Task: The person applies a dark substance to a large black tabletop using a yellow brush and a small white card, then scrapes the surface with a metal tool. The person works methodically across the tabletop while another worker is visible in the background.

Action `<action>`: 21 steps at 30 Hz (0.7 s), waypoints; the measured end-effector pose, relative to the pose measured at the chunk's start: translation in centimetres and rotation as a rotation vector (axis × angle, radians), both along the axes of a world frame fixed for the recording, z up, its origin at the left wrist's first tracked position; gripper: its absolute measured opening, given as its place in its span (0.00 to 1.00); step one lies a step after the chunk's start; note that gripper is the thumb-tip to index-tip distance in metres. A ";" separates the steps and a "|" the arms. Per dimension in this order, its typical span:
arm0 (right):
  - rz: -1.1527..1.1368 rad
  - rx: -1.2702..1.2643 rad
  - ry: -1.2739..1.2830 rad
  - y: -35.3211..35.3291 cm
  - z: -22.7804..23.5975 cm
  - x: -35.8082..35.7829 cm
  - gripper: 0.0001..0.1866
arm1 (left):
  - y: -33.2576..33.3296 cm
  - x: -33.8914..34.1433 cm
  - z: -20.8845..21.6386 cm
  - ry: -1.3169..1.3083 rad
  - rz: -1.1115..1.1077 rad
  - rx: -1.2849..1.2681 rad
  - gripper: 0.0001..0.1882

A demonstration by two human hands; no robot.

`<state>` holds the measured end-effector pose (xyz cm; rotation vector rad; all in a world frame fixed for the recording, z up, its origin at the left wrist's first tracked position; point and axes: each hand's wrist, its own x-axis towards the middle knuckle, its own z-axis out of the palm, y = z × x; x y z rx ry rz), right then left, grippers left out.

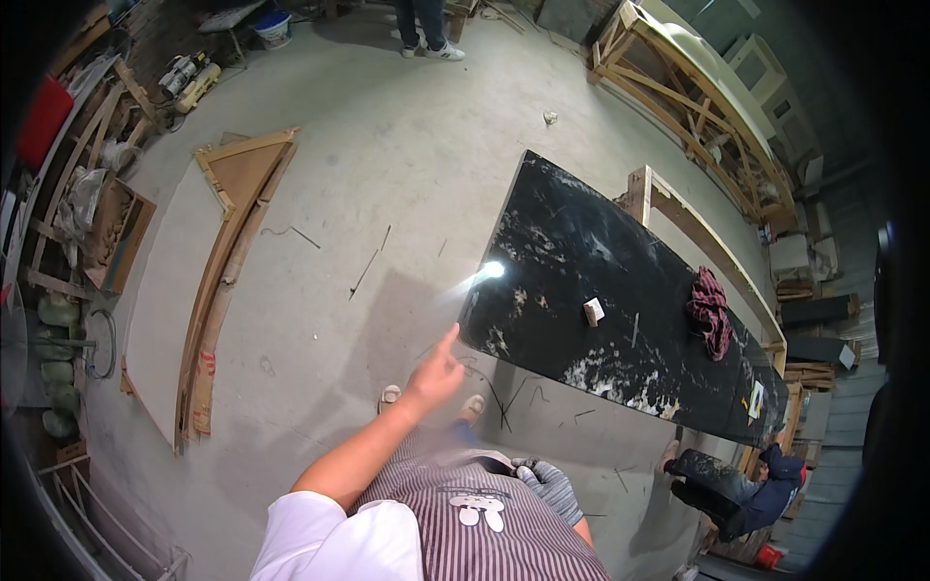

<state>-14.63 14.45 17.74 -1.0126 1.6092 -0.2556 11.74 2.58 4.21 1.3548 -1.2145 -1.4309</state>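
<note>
My left hand (438, 376) is bare, its index finger stretched toward the near left corner of a black-topped table (572, 252). The other fingers are partly curled, and nothing shows in them. White and tan smears mark the tabletop, and a bright light spot shines at its left edge. My right hand (548, 487), in a grey knitted glove, rests bent against my striped apron (523, 533). A dark item (499, 465) lies beside its fingertips; whether they grip it is hard to make out. On the tabletop lie a small pale block (594, 311) and a dark red cloth (710, 315).
Right of me, a person in dark clothes (736, 499) crouches by the table's far end. Another person's legs (423, 27) stand at the back. A curved wood-edged panel (228, 261) lies left. Thin strips (364, 271) litter the floor. A wooden frame (693, 107) stands far right.
</note>
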 end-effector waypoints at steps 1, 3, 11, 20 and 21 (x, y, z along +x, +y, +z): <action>0.006 0.003 0.000 0.0 -0.1 0.0 0.15 | 0.0 0.0 0.0 -0.002 0.016 -0.002 0.41; 0.009 0.003 -0.001 -0.1 0.0 0.1 0.15 | 0.0 0.0 0.4 -0.007 0.048 -0.005 0.41; 0.039 -0.013 0.012 -0.2 -0.4 -0.2 0.15 | -0.1 0.0 0.5 -0.026 0.037 -0.002 0.40; -0.013 0.019 -0.019 0.4 -1.0 -0.8 0.15 | -0.7 0.1 1.4 -0.165 0.029 -0.006 0.40; -0.008 0.019 -0.013 0.4 -0.9 -0.8 0.15 | -0.7 0.1 1.7 -0.195 0.013 -0.004 0.41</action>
